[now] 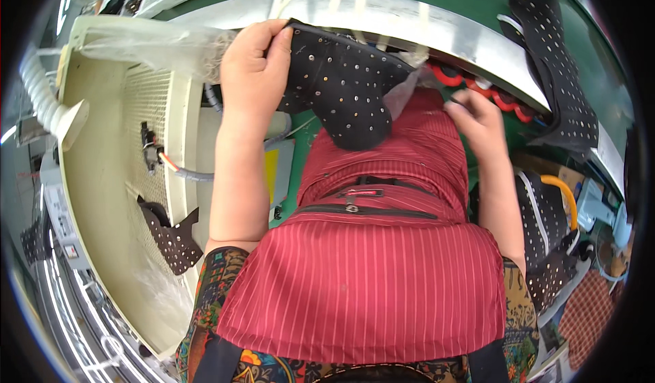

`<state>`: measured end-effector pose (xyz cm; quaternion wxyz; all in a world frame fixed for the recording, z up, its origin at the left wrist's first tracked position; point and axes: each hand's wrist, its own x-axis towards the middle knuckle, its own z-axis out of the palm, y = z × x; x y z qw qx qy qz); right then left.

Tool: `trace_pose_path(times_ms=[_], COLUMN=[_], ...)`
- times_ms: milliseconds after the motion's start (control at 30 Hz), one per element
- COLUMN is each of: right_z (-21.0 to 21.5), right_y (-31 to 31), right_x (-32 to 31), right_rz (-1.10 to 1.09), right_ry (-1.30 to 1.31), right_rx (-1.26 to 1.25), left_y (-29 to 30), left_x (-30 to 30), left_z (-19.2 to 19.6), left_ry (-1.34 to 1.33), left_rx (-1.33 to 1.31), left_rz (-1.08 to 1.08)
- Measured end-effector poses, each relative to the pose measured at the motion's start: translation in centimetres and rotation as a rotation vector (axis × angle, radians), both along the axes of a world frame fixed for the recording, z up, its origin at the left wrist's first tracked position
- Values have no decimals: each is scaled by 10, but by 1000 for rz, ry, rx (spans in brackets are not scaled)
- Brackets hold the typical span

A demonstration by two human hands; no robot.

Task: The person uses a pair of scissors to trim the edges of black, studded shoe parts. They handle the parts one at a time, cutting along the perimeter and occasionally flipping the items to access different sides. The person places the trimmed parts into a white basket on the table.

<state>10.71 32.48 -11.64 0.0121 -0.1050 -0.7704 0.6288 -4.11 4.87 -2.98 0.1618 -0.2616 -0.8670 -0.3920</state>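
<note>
Pinching one corner between thumb and bent fingers, your left hand (256,62) holds a black studded fabric piece (351,86), whose rounded lower end overlaps your red striped apron (368,281) in view. Your right hand (481,120) is apart from that piece, near the metal strip (409,21), its fingers curled; blur keeps you from telling whether they grip anything. Red round parts (447,76) sit under the strip's edge. Beyond it lies the green tabletop (464,1), with more studded fabric (570,76) draped over its right side. On your left, a cream tray (95,199) contains a smaller studded scrap (169,240).
</note>
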Motion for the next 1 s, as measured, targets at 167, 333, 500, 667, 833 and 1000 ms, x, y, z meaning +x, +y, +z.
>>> trace_pose_path(times_ms=[167, 333, 500, 667, 833, 1000], right_z=[43, 56, 70, 90, 90, 76], right_y=[12, -7, -26, -58, -85, -89], right_x=[31, 37, 7, -38, -69, -72], right_rz=[181, 345, 164, 131, 144, 247], right_ry=[214, -39, 294, 538, 527, 289], right_rx=[5, 393, 523, 277, 258, 104], left_y=[1, 11, 18, 24, 29, 27], left_x=[8, 17, 28, 42, 48, 49], left_z=[-15, -3, 13, 18, 18, 14], left_ry=[40, -282, -430, -388, -262, -47], left_rx=[-116, 253, 526, 485, 408, 138], left_rz=[55, 143, 72, 37, -20, -8])
